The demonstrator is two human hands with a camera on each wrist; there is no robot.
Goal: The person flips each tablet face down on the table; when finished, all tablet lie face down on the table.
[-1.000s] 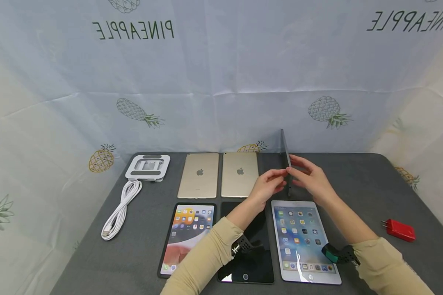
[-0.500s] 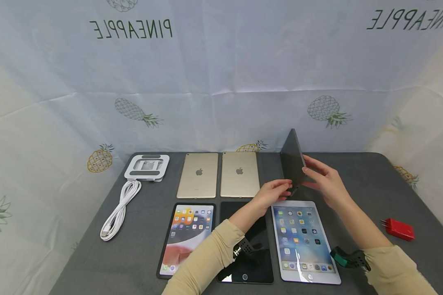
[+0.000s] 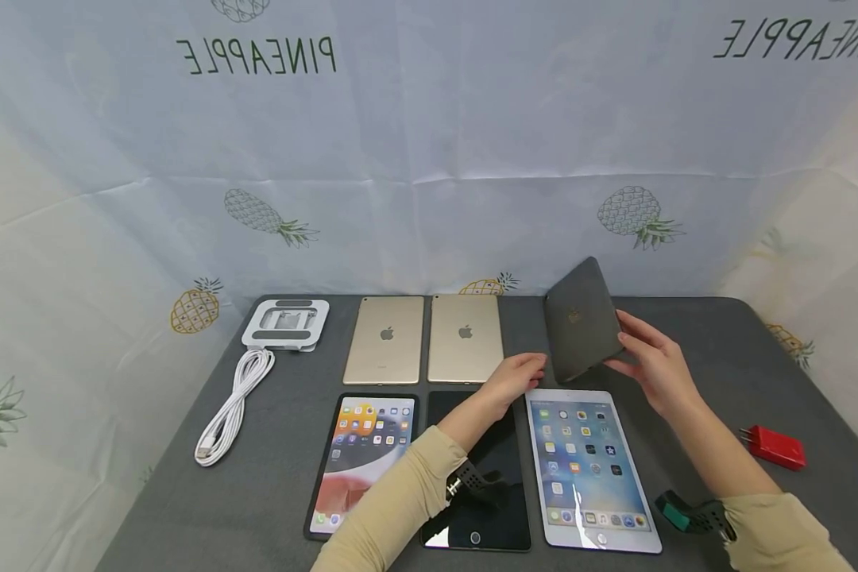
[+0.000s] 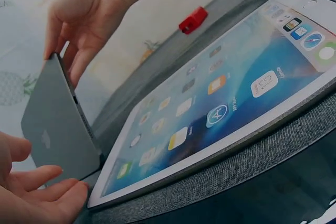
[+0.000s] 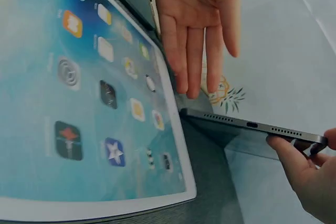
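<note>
My right hand point(image 3: 654, 369) pinches a dark grey tablet point(image 3: 579, 318) by its right edge. The tablet stands tilted on its left long edge, its logo back turned toward the left. My left hand point(image 3: 509, 380) is just left of it, and in the right wrist view the left hand's fingers point(image 5: 195, 59) are straight, apart from the tablet. A white-framed tablet point(image 3: 589, 469) with a lit screen lies in front of the grey one. In the left wrist view, the grey tablet's back point(image 4: 58, 129) faces the left hand.
Two gold tablets point(image 3: 383, 342) lie face down at the back. A lit tablet point(image 3: 365, 461) and a black-screened tablet point(image 3: 475, 508) lie in front, partly under the left arm. A white folding stand point(image 3: 286, 324), a coiled white cable point(image 3: 236, 405) and a red plug adapter point(image 3: 775, 447) lie around.
The grey tablet has tipped from nearly edge-on toward the right, showing its back. My right hand has moved right with it; my left hand has let go and drawn slightly down and left.
</note>
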